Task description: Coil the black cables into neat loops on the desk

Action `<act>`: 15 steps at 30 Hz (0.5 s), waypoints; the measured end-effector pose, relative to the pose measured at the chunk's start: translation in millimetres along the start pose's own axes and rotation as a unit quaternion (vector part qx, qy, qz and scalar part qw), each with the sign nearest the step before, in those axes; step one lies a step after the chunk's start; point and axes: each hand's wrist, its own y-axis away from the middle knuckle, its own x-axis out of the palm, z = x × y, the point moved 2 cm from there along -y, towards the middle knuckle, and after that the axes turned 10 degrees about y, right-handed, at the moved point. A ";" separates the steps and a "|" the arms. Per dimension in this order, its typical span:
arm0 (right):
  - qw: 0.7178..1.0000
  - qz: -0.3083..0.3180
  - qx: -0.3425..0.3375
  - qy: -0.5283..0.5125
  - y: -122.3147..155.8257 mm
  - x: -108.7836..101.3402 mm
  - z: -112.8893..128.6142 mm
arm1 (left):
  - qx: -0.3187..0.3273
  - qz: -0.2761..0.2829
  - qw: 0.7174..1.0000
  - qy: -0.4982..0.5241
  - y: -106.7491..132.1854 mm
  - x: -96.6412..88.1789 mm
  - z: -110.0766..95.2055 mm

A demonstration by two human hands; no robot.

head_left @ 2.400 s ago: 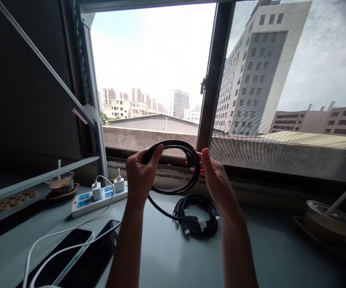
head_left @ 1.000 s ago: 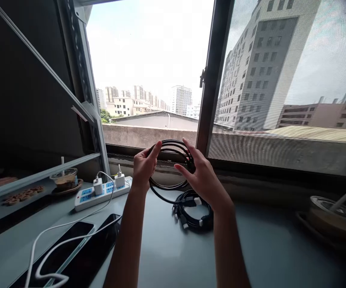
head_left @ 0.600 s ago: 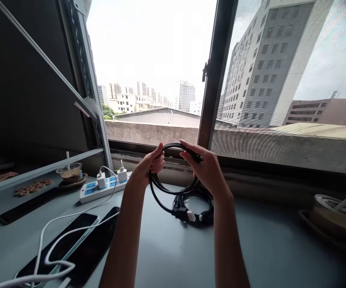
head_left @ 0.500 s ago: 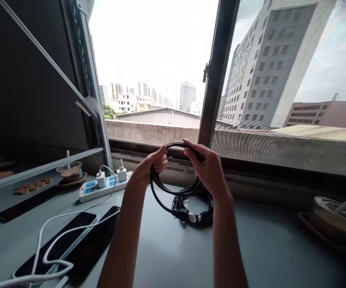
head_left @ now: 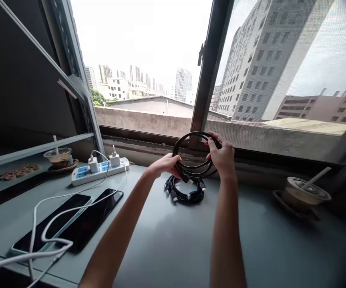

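A black cable (head_left: 188, 136), wound into a loop, is held up between my two hands above the desk. My left hand (head_left: 168, 165) is closed on the loop's left side, with a connector end hanging just right of the fingers. On the right side of the loop, my right hand (head_left: 221, 154) grips the strands between thumb and fingers. Below and slightly behind lies a coiled bundle of black cables (head_left: 195, 199) on the desk, several plug ends showing around its ring. The held loop partly covers the bundle's top.
A white power strip (head_left: 101, 171) with two chargers stands at the left. Nearer are two phones (head_left: 95, 216) crossed by white cables (head_left: 61, 241). Drink cups stand on coasters at the left (head_left: 59, 157) and right (head_left: 305, 194). The window frame (head_left: 204, 80) rises behind the desk.
My hands and the cable loop have shifted to the right in view. A connector end now shows by my left hand, and more of the bundle beneath is visible. The view has turned slightly.
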 end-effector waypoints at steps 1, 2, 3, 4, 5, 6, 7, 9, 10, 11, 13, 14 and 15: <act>1.000 0.000 0.003 0.001 0.9 -3.2 0.7 | 0.013 -0.010 1.000 0.007 0.2 2.2 0.8; 1.000 -0.002 0.003 0.002 1.5 -5.7 1.7 | 0.024 -0.022 0.999 0.011 1.6 4.0 0.9; 1.000 0.000 0.000 0.003 1.8 -7.4 2.5 | 0.031 -0.034 0.999 0.013 4.0 5.4 0.7; 1.000 0.007 -0.004 0.001 1.8 -7.9 2.5 | 0.039 -0.045 0.998 0.016 6.8 6.5 0.6; 1.000 0.018 -0.008 0.000 1.5 -7.3 1.5 | 0.051 -0.062 0.997 0.018 9.7 7.1 0.9; 0.999 0.036 -0.010 0.000 1.2 -5.5 -1.1 | 0.066 -0.084 0.994 0.019 12.2 7.4 1.9; 0.998 0.061 -0.010 0.003 1.0 -2.5 -5.7 | 0.082 -0.107 0.991 0.018 14.0 7.3 3.9; 0.990 0.137 0.012 0.015 1.7 6.4 -21.4 | 0.091 -0.157 0.983 0.006 14.7 6.5 12.8; 0.983 0.180 0.033 0.023 3.0 11.6 -32.6 | 0.080 -0.176 0.981 -0.004 13.3 6.0 19.6; 0.970 0.232 0.066 0.025 5.2 17.3 -45.6 | 0.056 -0.187 0.981 -0.016 10.8 5.7 27.9; 0.958 0.273 0.085 0.033 10.5 26.2 -72.8 | 0.014 -0.185 0.982 -0.025 3.5 5.6 46.6; 0.951 0.293 0.093 0.036 13.9 30.4 -86.4 | -0.001 -0.182 0.983 -0.027 -0.8 5.3 56.4; 0.945 0.309 0.099 0.039 17.4 34.4 -99.2 | -0.013 -0.183 0.983 -0.030 -5.1 4.6 66.2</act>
